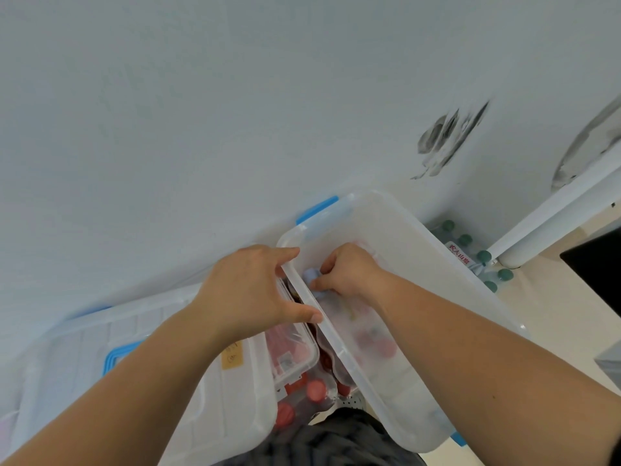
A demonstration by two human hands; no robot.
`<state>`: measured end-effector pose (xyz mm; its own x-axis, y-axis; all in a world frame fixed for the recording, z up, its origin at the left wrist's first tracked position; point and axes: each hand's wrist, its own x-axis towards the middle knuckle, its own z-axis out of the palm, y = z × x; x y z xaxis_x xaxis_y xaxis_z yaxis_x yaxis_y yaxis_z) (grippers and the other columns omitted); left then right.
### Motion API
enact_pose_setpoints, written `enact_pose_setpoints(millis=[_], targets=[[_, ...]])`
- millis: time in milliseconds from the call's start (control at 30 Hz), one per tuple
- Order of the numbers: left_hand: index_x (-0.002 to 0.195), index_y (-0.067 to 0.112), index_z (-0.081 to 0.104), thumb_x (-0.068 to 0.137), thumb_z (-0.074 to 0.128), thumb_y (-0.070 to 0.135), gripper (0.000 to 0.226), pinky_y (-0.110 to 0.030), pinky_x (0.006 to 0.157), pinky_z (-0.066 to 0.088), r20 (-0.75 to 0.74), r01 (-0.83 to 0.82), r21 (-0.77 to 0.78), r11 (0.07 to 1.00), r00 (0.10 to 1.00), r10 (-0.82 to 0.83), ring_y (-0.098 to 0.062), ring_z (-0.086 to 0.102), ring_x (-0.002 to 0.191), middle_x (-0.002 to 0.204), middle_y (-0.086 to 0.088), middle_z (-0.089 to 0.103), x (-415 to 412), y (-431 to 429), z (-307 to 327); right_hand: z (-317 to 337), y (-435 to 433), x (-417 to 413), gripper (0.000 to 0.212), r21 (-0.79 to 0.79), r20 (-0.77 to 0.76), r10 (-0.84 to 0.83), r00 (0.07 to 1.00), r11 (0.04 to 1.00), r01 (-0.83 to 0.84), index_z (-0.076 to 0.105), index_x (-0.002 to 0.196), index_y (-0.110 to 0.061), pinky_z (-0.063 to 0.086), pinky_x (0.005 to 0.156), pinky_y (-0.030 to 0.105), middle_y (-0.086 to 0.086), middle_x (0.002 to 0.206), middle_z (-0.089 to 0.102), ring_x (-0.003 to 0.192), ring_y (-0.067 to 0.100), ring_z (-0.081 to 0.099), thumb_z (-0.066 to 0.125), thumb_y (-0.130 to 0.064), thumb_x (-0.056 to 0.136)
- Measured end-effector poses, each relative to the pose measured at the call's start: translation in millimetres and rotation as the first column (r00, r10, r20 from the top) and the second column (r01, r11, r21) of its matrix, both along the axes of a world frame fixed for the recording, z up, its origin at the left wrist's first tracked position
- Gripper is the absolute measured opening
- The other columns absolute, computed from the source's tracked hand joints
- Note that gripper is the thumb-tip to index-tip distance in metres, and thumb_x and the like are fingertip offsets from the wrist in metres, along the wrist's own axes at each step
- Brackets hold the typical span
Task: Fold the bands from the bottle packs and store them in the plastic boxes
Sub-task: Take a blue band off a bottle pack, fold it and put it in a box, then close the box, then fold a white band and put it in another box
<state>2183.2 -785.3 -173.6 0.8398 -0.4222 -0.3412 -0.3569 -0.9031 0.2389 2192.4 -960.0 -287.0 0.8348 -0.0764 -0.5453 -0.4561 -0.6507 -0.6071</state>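
Observation:
A large translucent plastic box [433, 264] with blue latches stands in the middle right. My left hand [255, 290] grips its near left rim, thumb over the edge. My right hand [346, 270] is inside the box, fingers pinched on a pale blue folded band [311, 275] against the inner wall. Blurred pink and yellow shapes lie on the box's bottom. A pack of red-capped bottles [302, 395] sits below and left of the box.
A second translucent box with a closed lid and blue latch [121, 358] stands at lower left. A pack of green-capped bottles [477, 253] sits by the wall at right, beside a white table leg [537, 227]. The wall is just behind.

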Motion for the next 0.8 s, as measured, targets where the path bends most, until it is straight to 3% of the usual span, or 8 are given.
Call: enact_pose_setpoints(millis=[133,200,300,367,467,600,800], targets=[[0.146,0.042,0.039,0.053,0.072,0.081,0.106,-0.027,0.092,0.044,0.005,-0.001,-0.006,1.0,1.0,0.001,-0.006,0.053,0.109,0.118,0.02,0.057,-0.1,0.8,1.2,6.3,-1.1,2.1,0.029,-0.023,0.001,0.032,0.999,0.999,-0.032,0.068,0.066,-0.012,0.046,0.067,0.029,0.002,0.062,0.062,0.068,0.022,0.058,0.078,-0.036,0.079],[0.145,0.044,0.038,0.053,0.073,0.081,0.105,-0.025,0.087,0.043,0.009,-0.008,-0.031,0.999,1.0,0.008,-0.004,0.051,0.1,0.115,0.02,0.055,-0.9,2.9,1.2,12.4,-1.2,2.1,0.026,-0.037,0.032,0.02,0.999,0.999,-0.019,0.075,0.084,-0.01,0.054,0.08,0.034,0.004,0.083,0.074,0.083,0.023,0.067,0.074,-0.036,0.084],[0.143,0.048,0.037,0.054,0.073,0.079,0.101,-0.023,0.082,0.042,0.059,-0.004,-0.086,0.996,0.998,0.009,-0.003,0.049,0.095,0.11,0.02,0.051,-3.0,8.3,2.7,35.7,-2.1,0.1,0.026,-0.09,0.141,0.007,0.99,0.996,0.006,0.075,0.105,-0.014,0.055,0.093,0.04,0.008,0.107,0.075,0.101,0.027,0.069,0.067,-0.034,0.091],[0.141,0.049,0.038,0.055,0.074,0.078,0.098,-0.023,0.082,0.043,0.081,-0.01,-0.125,0.992,0.997,0.02,-0.002,0.05,0.095,0.109,0.02,0.05,-4.9,16.2,5.6,58.9,-3.8,-2.7,0.025,-0.179,0.202,0.025,0.979,0.984,0.012,0.077,0.095,-0.012,0.054,0.089,0.038,0.01,0.1,0.076,0.096,0.029,0.069,0.063,-0.032,0.092],[0.139,0.05,0.038,0.053,0.072,0.08,0.097,-0.027,0.086,0.046,0.111,-0.01,-0.16,0.987,0.993,0.028,-0.005,0.055,0.103,0.114,0.018,0.051,-9.3,40.3,8.4,98.3,1.0,-12.5,0.031,-0.222,0.363,-0.087,0.928,0.959,0.177,0.063,0.061,-0.017,0.048,0.07,0.035,0.005,0.069,0.064,0.075,0.029,0.062,0.062,-0.03,0.09],[0.143,0.046,0.036,0.058,0.069,0.08,0.097,-0.031,0.094,0.049,0.183,-0.021,-0.147,0.989,0.982,0.048,-0.01,0.058,0.113,0.125,0.015,0.05,-18.8,82.4,9.6,134.4,40.7,-37.6,0.02,-0.093,0.585,-0.196,0.787,0.948,0.305,0.077,0.088,-0.02,0.053,0.081,0.032,-0.006,0.088,0.073,0.085,0.016,0.066,0.068,-0.039,0.087],[0.141,0.038,0.043,0.064,0.071,0.074,0.09,-0.033,0.092,0.05,0.244,-0.057,-0.159,0.986,0.965,0.095,-0.016,0.059,0.109,0.123,0.01,0.05,-42.4,174.1,5.8,117.8,136.7,-82.4,0.033,-0.224,0.562,-0.027,0.827,0.957,0.183,0.071,0.108,-0.025,0.048,0.087,0.029,-0.003,0.107,0.067,0.097,0.017,0.064,0.072,-0.046,0.084]])
